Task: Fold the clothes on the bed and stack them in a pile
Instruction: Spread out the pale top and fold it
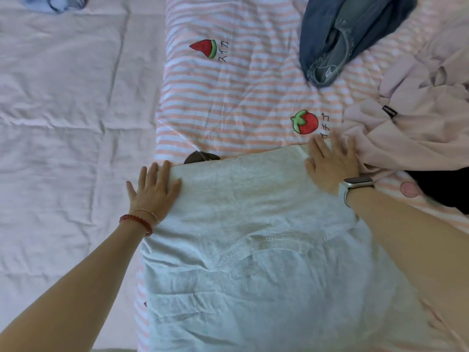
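Left hand [152,191]: flat, fingers straight and spread, pressing the far left corner of the grey garment [253,250]; red bead bracelet [138,223] and a thin chain at the wrist
Right hand [332,166]: flat too, fingers spread, pressing the far right corner of the same garment; fingertips touching the pink garment [406,138]; blurred slightly; watch [357,184] on the wrist
Grey garment: laid flat on the bed at 6 o'clock, between both forearms; far edge folded straight from hand to hand; curved stitched seam near its middle
Pink garment: crumpled heap at 3 o'clock, just beside the right hand; small black label on it
Black cloth [441,189]: at 4 o'clock, partly under the pink heap, beyond the right forearm
Jeans [342,34]: bunched at 1 o'clock, well apart from the hands
Light blue cloth [55,2]: at 11 o'clock, cut off by the top edge
Striped cover [241,97]: pink and white, under the clothes; watermelon print at 12 o'clock, strawberry print near the right hand; dark print peeking out at the grey garment's far edge
Lilac quilt [63,123]: at 9 o'clock, left of the striped cover
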Demonstrator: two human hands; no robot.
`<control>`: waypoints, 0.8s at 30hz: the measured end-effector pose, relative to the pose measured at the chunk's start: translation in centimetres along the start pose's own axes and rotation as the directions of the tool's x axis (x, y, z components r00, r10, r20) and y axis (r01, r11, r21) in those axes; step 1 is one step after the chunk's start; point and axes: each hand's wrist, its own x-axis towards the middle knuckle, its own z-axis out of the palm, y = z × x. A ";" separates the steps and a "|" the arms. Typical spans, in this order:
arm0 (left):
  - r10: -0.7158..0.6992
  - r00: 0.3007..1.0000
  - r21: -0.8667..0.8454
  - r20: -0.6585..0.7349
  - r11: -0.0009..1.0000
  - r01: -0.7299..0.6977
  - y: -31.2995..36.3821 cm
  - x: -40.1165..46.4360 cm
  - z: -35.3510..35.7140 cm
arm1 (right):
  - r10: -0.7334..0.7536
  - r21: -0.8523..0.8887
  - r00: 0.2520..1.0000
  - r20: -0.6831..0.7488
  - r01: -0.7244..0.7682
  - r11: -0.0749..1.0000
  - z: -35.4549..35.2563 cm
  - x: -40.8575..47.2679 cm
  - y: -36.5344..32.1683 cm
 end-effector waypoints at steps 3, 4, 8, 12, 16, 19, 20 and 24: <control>0.100 0.995 0.056 0.007 0.993 -0.100 -0.6 1.5 -2.6 | -0.167 -0.010 0.984 0.063 0.168 0.986 -1.6 1.9 0.0; 0.133 0.990 0.022 0.039 0.991 -0.134 -0.8 1.9 -3.4 | -0.189 0.005 0.978 0.093 0.189 0.982 -2.1 2.5 0.0; 0.189 0.963 0.047 0.191 0.978 -0.202 -1.1 2.3 -5.5 | -0.190 -0.003 0.965 0.178 0.194 0.981 -3.6 3.5 0.4; 0.183 0.966 0.101 0.184 0.974 -0.204 -0.8 1.8 -7.4 | -0.197 0.050 0.964 0.180 0.191 0.980 -5.0 2.9 0.9; 0.173 0.978 0.082 0.117 0.980 -0.183 0.5 1.8 -10.1 | -0.130 0.035 0.986 0.102 0.128 0.991 -7.5 2.8 1.9; 0.174 0.983 0.121 -0.063 0.979 -0.165 2.0 2.2 -13.7 | -0.018 0.047 1.000 -0.005 0.018 0.999 -10.4 3.4 2.8; 0.172 0.971 0.133 -0.164 0.980 -0.151 2.6 2.4 -15.0 | 0.021 0.066 0.997 -0.075 -0.016 0.998 -11.4 3.5 3.0; 0.223 0.832 0.125 -0.508 0.975 -0.185 4.6 2.7 -18.4 | 0.146 0.158 0.932 -0.333 -0.097 0.983 -14.2 3.2 3.6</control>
